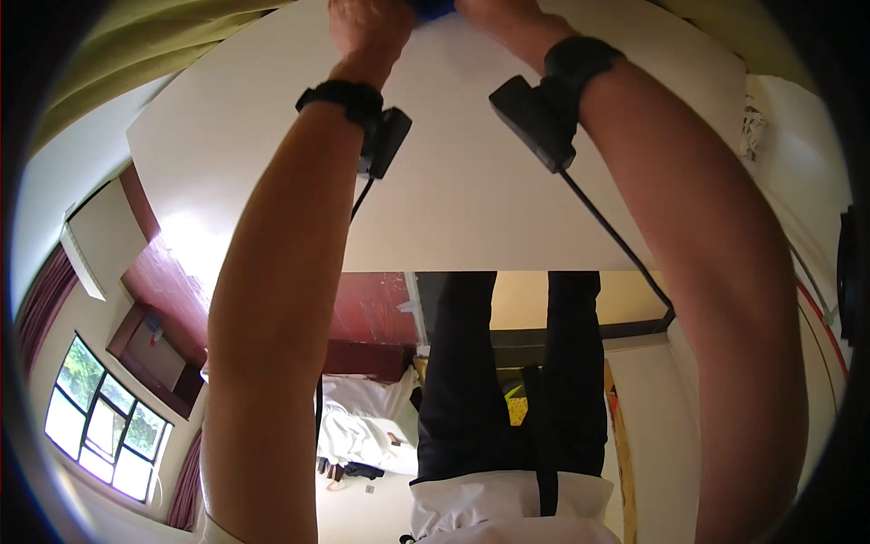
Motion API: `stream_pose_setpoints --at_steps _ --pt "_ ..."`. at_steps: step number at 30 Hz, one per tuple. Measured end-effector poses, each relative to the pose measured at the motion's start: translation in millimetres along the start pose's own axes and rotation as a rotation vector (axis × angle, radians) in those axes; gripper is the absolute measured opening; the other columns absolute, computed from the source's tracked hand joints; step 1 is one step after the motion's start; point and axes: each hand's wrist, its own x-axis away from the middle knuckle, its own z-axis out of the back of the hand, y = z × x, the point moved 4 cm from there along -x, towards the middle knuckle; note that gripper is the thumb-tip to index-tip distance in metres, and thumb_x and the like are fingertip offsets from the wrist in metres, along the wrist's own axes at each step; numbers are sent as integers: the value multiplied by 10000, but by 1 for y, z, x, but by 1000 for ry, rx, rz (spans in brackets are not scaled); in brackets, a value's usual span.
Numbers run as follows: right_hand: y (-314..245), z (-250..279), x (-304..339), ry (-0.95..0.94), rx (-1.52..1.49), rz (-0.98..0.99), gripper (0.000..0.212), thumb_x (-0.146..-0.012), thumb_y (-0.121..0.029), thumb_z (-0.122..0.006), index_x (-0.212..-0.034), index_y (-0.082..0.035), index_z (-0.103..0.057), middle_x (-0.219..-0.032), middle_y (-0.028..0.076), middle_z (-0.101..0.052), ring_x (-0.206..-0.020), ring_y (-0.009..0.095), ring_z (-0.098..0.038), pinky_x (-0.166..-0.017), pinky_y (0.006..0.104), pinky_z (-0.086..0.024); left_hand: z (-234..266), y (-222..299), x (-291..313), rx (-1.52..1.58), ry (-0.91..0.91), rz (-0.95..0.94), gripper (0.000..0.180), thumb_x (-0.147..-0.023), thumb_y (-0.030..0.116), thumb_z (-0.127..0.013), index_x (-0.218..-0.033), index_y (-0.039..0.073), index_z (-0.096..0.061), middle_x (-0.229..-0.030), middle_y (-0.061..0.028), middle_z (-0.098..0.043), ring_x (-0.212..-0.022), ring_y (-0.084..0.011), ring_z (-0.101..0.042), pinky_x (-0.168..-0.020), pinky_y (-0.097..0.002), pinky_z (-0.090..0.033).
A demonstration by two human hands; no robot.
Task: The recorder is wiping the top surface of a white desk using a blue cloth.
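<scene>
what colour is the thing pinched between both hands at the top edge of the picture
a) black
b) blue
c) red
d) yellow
b: a small blue object shows between the left hand and the right hand, above the white tabletop; most of it is cut off by the frame.

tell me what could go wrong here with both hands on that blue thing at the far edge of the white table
1. The small blue object lies mostly beyond the top edge of the view, between the left hand and right hand, so any slip there might go unseen.
2. The thin black cable from the black wrist-strap device trails across the white table and could snag on its near edge.
3. Both arms are stretched far over the table, so the grip may be weak.
</scene>
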Motion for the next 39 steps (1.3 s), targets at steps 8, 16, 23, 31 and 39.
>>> stream_pose_setpoints --at_steps 8,16,23,31,39 --pt "-41 29 87 -142 -45 -117 340 -840 -1 -614 -1138 -81 -758 -1010 210 -645 -981 391 -627 -881 468 -528 45 43 73 98 -193 310 317 -786 67 -651 -1087 120 -735 -1092 -202 -641 -1074 -415 -606 -926 -492 -508" --pt "-122 59 234 -355 -291 -296 261 -881 -5 -593 -1097 -48 -733 -932 175 -584 -909 373 -610 -778 461 -507 113 80 228 118 -323 439 328 -713 -77 -587 -985 64 -704 -982 -186 -619 -955 -400 -618 -866 -466 -510" --pt "-168 81 314 -456 -375 -412 351 -783 65 -645 -1105 -43 -734 -924 126 -574 -870 324 -603 -767 425 -510 150 93 298 152 -505 533 361 -686 -100 -581 -965 104 -684 -976 -141 -579 -964 -379 -596 -817 -469 -512" --pt "-87 75 208 -372 -296 -267 457 -729 90 -650 -1159 -42 -729 -952 161 -582 -927 351 -603 -813 434 -502 98 82 190 135 -405 330 355 -692 -31 -650 -1019 95 -708 -974 -186 -620 -923 -414 -630 -827 -475 -524" --pt "31 45 48 -146 -34 -97 286 -767 -21 -661 -1026 -66 -774 -941 234 -685 -944 419 -652 -865 498 -525 0 65 16 18 -281 127 358 -787 173 -668 -1138 140 -733 -1038 -264 -669 -1021 -450 -645 -914 -507 -530"
